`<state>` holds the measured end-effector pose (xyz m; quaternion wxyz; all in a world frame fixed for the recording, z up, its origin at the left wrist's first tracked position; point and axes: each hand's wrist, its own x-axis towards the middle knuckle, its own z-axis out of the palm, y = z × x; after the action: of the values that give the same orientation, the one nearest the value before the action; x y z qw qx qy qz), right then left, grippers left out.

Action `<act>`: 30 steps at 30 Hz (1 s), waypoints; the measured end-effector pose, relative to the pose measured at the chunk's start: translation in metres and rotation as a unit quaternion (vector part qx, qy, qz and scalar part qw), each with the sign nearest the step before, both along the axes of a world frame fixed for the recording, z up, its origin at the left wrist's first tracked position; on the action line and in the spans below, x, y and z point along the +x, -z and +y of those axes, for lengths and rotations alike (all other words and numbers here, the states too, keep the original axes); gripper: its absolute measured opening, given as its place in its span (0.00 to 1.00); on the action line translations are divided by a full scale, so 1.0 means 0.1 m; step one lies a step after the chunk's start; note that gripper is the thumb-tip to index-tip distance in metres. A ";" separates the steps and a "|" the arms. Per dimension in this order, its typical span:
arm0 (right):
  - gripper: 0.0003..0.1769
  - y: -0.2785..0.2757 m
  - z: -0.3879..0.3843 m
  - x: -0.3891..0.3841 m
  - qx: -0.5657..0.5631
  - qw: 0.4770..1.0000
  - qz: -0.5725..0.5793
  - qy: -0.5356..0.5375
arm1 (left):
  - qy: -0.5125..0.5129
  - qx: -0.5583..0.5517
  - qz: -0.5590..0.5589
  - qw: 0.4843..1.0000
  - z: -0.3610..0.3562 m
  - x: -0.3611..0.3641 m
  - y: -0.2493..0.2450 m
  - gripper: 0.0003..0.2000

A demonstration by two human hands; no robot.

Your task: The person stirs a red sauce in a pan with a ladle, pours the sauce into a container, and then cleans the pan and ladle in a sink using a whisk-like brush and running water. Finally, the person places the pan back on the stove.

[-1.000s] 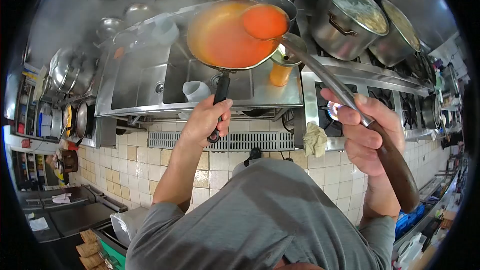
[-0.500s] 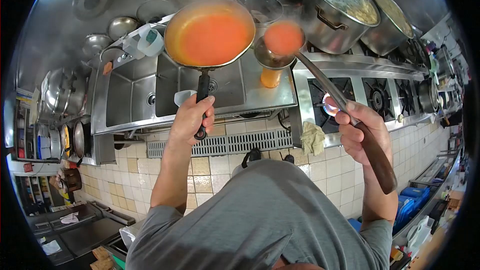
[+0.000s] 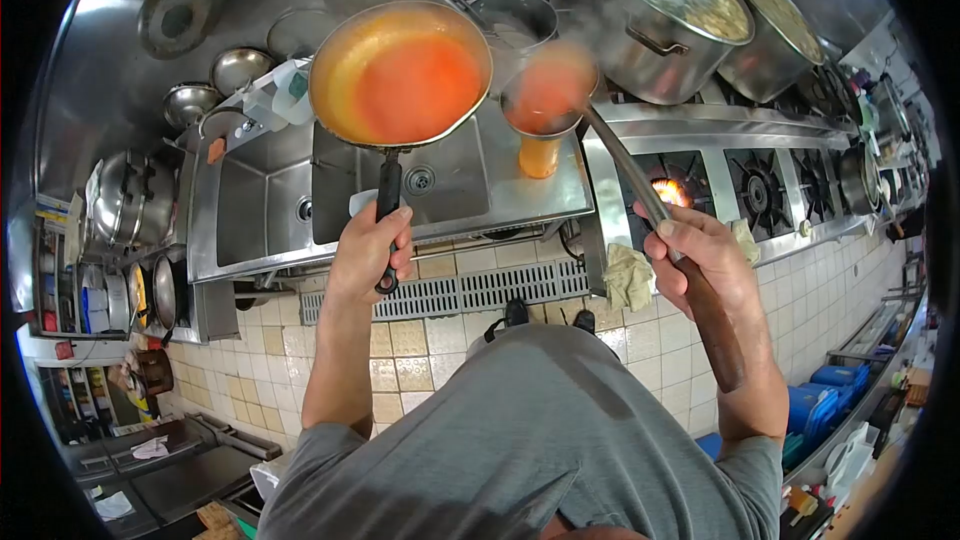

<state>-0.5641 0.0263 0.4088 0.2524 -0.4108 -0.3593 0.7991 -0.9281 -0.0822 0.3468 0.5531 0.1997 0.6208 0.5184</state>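
While left fingers [image 3: 392,232] clench the pan [image 3: 336,62] of sauce [image 3: 420,85], right fingers [image 3: 688,240] grip the sauce-filled ladle [image 3: 612,147].

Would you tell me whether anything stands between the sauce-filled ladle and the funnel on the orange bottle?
Nothing visible does. The ladle in the right hand hangs over the funnel on the orange bottle; the left hand's pan is beside it.

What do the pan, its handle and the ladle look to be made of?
The pan: bare metal, likely steel or aluminium, with a shiny rim. The pan handle: matte black, probably plastic. The ladle: polished metal shaft, with a dark brown grip, seemingly wood.
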 end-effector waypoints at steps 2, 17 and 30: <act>0.16 0.01 -0.02 -0.02 0.036 0.999 -0.018 -0.007 | -0.005 0.003 0.006 1.000 0.00 0.01 -0.02 0.11; 0.16 -0.10 -0.32 0.06 0.216 0.959 -0.168 -0.074 | 0.020 0.004 0.029 0.999 -0.02 0.08 0.00 0.10; 0.26 -0.15 0.04 0.37 0.368 0.909 -0.166 -0.107 | 0.019 -0.010 0.059 0.998 0.02 0.47 -0.05 0.08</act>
<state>-0.5272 0.0299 0.4237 0.2358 -0.3744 -0.7061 0.5528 -0.8808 -0.0802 0.3518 0.5277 0.2365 0.6531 0.4890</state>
